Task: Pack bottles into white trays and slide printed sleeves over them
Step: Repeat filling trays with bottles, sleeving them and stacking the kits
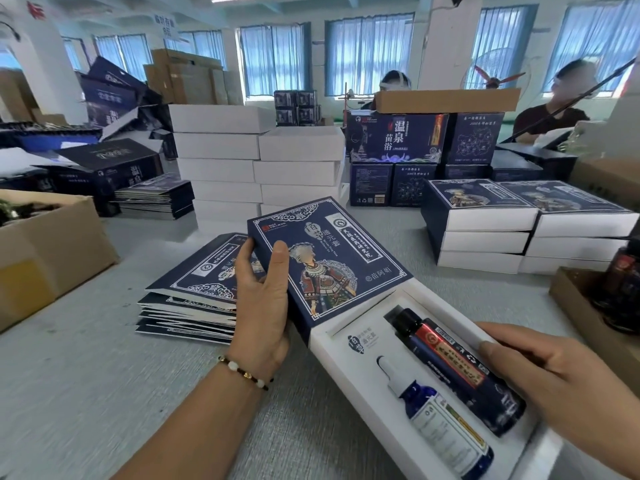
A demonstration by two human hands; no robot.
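**Both hands on a half-sleeved tray**

Left hand (258, 289) grips the printed sleeve (325, 261) at its left edge, thumb on top and fingers curled under. Right hand (554, 386) holds the near right side of the white tray (349, 327), with the thumb lying on the dark bottle (457, 368). The sleeve covers only the far end of the tray; the near part is still uncovered.

Two bottles lie side by side in the tray's recesses: the dark one with a red and gold label, and a blue bottle (446, 424) with a white dropper top and a pale label. The small print on both labels is too blurred to read. On the sleeve there is a figure in traditional dress, and beside it "@苗阿姐" can be read.

On the grey desk (86, 375), just left of the left hand, lies a pile of flat sleeves (194, 296). Behind it stand stacks of white trays (256, 164). To the right, finished boxes (519, 223) are stacked three high in two columns. Further back are dark blue cartons (398, 138) with the large characters "温泉" and "苗浴". An open cardboard box (52, 251) stands at the left edge, and another carton (595, 313) with dark bottles at the right edge. Two people sit behind the cartons.
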